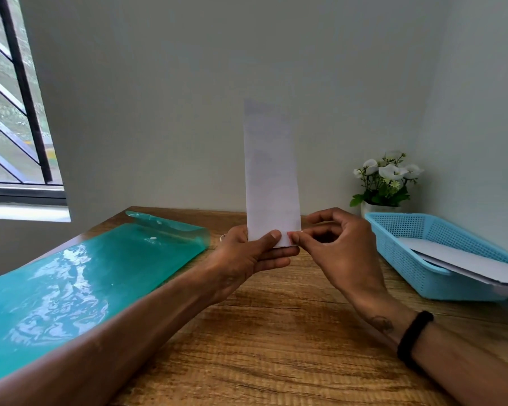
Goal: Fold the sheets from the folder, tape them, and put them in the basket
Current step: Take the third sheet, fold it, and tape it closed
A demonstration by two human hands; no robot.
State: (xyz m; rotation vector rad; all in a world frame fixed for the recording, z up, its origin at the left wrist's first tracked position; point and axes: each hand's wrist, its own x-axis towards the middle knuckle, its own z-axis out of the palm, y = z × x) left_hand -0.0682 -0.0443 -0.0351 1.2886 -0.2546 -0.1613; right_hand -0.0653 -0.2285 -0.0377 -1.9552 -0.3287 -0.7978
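A white sheet folded into a long narrow strip [271,171] stands upright above the wooden table. My left hand [246,259] grips its bottom end, thumb in front and fingers behind. My right hand [337,250] pinches the strip's lower right corner with thumb and forefinger; whether a piece of tape lies under them I cannot tell. The teal plastic folder [80,276] lies flat at the left with its flap open. The blue mesh basket [416,262] sits at the right and holds folded white sheets [469,265].
A small pot of white flowers [384,183] stands in the back right corner behind the basket. A small, unclear object [223,237] peeks out behind my left hand. The wooden table [276,347] runs to a wall at the back; a window is at left.
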